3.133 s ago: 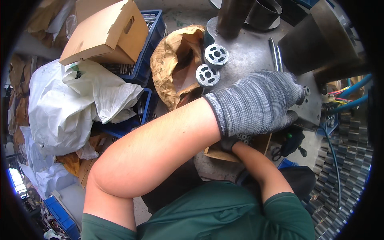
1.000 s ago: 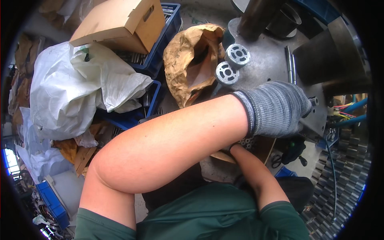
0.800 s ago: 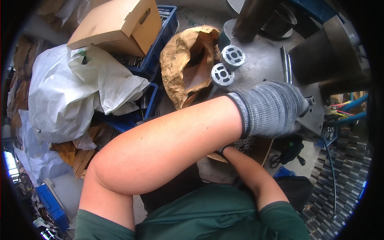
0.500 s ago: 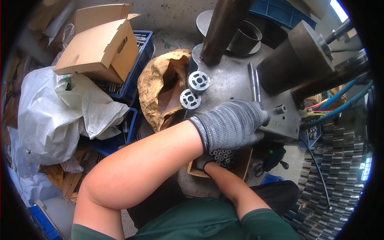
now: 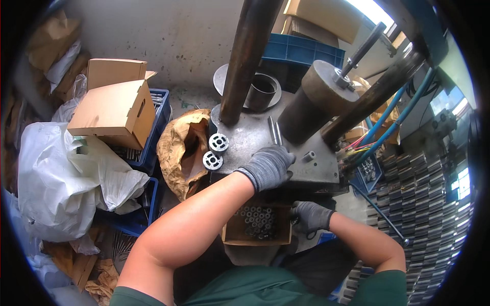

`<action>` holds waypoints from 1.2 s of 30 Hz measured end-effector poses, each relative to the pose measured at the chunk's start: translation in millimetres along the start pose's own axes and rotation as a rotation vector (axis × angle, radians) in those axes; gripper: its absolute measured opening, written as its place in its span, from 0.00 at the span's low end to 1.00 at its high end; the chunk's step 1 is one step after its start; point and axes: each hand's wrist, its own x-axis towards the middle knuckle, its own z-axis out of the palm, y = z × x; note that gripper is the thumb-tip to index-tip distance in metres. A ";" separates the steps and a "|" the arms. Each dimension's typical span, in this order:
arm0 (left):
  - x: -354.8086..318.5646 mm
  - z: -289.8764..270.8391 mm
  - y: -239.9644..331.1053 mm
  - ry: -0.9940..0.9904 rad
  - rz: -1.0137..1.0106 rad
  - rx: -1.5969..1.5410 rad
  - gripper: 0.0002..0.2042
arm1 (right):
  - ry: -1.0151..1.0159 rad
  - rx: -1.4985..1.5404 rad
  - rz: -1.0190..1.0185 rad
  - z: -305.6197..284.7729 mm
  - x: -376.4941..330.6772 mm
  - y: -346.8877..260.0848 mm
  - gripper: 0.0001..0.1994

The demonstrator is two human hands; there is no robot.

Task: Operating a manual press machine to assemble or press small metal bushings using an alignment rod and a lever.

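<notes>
My left hand [image 5: 270,166], in a grey knit glove, is closed at the near end of two metal rods [image 5: 274,131] lying on the steel machine table [image 5: 245,133]. Its fingers curl downward, so what they grip is hidden. To its right a short hollow metal cylinder [image 5: 309,156] lies on the table. My right hand [image 5: 312,217], gloved too, is closed just outside the right wall of a cardboard box [image 5: 236,235]. Inside the box are several small ring-ended metal sleeves [image 5: 258,219]. Whatever the right fingers hold is too small and dark to make out.
Two slotted round metal parts [image 5: 219,143] are by the table's left edge, beside a crumpled brown paper sack [image 5: 171,148]. Thick steel columns [image 5: 244,61] and a heavy cylinder [image 5: 311,104] rise from the table. Blue hoses [image 5: 392,116] and stacked metal pieces [image 5: 408,204] are at right.
My right hand has come out of the box of sleeves to its right side. My left hand stays by the rods. The view has shifted, showing more wall and machine.
</notes>
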 end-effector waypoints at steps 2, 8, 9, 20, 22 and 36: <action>5.6 2.4 0.6 0.013 -0.015 0.053 0.18 | -0.023 -0.082 0.140 -40.2 -19.7 1.3 0.22; 13.4 7.7 1.5 0.036 -0.029 0.133 0.17 | 0.393 -0.202 0.308 -105.0 -14.1 44.7 0.18; 14.0 7.7 1.5 0.065 -0.013 0.143 0.17 | 0.405 -0.208 0.311 -106.5 -6.8 52.8 0.18; 12.6 3.8 -5.4 0.067 -0.046 0.134 0.18 | 0.580 -0.181 0.398 -113.4 17.1 76.2 0.20; 12.6 3.3 -7.0 0.091 -0.033 0.112 0.18 | 0.649 -0.118 0.405 -110.3 7.9 76.4 0.24; 4.5 6.9 -10.2 0.112 -0.040 0.063 0.19 | 1.432 0.426 0.277 -75.1 -17.7 106.0 0.11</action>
